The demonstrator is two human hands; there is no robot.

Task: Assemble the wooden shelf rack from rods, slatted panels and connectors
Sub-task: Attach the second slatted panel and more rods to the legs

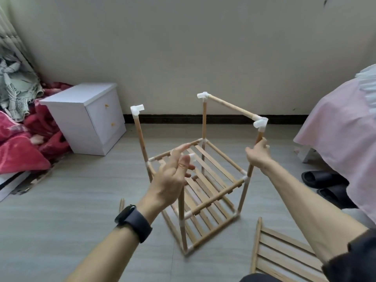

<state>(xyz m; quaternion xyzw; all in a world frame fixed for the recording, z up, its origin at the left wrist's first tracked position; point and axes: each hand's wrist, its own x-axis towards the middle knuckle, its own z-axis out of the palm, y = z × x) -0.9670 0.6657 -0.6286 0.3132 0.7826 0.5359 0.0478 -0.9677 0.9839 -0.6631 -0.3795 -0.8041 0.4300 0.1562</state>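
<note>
The partly built wooden rack (211, 192) stands on the floor with two slatted shelves fitted. White connectors (137, 109) cap its upright rods, and one top rod (232, 106) joins the back and right corners. My right hand (258, 154) grips the right upright rod (258, 137) just below its corner connector (260, 122). My left hand (173, 176) hovers over the near-left upright and pinches a small white connector (191, 157) between thumb and fingers, index finger stretched out. The top of that upright is hidden behind the hand.
A loose slatted panel (280, 255) lies on the floor at the bottom right, and a loose rod (121, 204) lies left of the rack. A white nightstand (87, 119) and red bedding (18, 147) are at the left. A pink-covered bed (341, 127) and black slippers (325, 180) are at the right.
</note>
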